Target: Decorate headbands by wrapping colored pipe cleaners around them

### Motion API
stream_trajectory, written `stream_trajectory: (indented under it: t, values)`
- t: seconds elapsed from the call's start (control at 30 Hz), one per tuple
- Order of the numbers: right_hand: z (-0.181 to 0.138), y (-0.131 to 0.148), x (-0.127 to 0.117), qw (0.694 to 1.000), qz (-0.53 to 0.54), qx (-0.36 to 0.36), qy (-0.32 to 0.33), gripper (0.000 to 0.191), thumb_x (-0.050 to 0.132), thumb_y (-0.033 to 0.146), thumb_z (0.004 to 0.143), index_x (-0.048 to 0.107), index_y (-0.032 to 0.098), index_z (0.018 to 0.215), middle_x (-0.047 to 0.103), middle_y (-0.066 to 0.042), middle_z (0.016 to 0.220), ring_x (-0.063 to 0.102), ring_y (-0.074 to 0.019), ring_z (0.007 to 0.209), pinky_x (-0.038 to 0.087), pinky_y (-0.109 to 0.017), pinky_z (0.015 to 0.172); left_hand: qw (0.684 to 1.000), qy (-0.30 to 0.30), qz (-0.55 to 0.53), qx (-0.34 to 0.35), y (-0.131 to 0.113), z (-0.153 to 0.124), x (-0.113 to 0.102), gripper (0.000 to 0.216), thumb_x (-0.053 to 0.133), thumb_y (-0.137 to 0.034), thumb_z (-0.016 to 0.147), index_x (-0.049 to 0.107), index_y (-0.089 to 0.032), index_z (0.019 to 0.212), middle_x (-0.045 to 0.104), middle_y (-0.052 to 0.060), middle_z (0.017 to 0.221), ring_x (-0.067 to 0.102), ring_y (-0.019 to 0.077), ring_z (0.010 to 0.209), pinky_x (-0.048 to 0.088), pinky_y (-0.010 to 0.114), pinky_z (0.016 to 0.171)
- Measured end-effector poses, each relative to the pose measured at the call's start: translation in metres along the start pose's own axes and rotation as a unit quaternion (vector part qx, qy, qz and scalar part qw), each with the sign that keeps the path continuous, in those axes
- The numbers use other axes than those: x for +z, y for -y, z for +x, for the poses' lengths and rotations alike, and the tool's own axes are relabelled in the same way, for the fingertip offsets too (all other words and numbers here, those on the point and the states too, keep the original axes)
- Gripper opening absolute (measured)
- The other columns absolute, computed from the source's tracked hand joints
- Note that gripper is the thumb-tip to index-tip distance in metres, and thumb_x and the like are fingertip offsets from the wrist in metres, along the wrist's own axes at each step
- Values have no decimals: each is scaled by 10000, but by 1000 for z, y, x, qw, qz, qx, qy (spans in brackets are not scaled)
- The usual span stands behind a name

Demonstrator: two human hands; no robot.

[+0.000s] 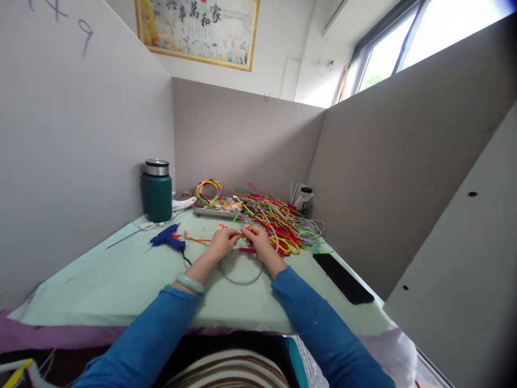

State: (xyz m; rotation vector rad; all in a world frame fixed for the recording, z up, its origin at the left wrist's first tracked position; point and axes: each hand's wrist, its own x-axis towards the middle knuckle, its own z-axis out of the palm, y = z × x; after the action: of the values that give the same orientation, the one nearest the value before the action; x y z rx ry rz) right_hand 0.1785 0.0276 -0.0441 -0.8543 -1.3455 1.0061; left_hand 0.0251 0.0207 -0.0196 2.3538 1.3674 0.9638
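My left hand point(224, 241) and my right hand point(257, 239) meet fingertip to fingertip above the middle of the table. Both are closed in a pinch on a short bit of orange-red pipe cleaner point(243, 232), mostly hidden by the fingers. Below them a thin grey hoop point(242, 284) curves across the cloth between my wrists; its upper part is hidden behind the hands. A loose orange pipe cleaner point(197, 239) lies left of my left hand. Under my right hand shows a dark pink piece point(247, 250).
A blue glue gun point(168, 237) lies at left, near a green flask point(158, 194). Behind my hands stand a metal tray point(216, 212) of small pieces, a colourful wrapped headband point(197, 188) and a heap of pipe cleaners point(274, 218). A black flat object point(343, 278) lies right. Partitions enclose the table.
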Motion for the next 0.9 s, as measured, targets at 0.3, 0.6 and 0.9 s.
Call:
stream_trajectory:
  t: [0.3, 0.6, 0.9]
  values:
    - [1, 2, -3, 1000, 14, -4, -23, 280, 646, 436, 659, 578, 168, 707, 551, 26, 588, 389, -63, 414, 257, -214, 396, 999, -21, 45, -6, 7, 1, 1, 251, 492, -277, 798, 722, -194, 853, 708, 49, 841, 592, 159, 769, 380, 234, 671]
    - [0, 5, -1, 999, 1, 11, -41, 249, 657, 387, 625, 538, 168, 621, 503, 46, 509, 359, -61, 411, 241, -213, 404, 998, -21, 14, -55, 0, 2, -8, 262, 485, -280, 790, 725, -183, 827, 706, 34, 784, 590, 156, 749, 383, 231, 657]
    - [-2, 9, -1, 997, -29, 25, -60, 242, 644, 378, 626, 518, 176, 581, 486, 49, 474, 349, -67, 393, 239, -219, 394, 997, -50, 32, -47, 0, -1, -6, 266, 518, -318, 798, 706, -212, 955, 712, 36, 818, 598, 151, 744, 390, 228, 673]
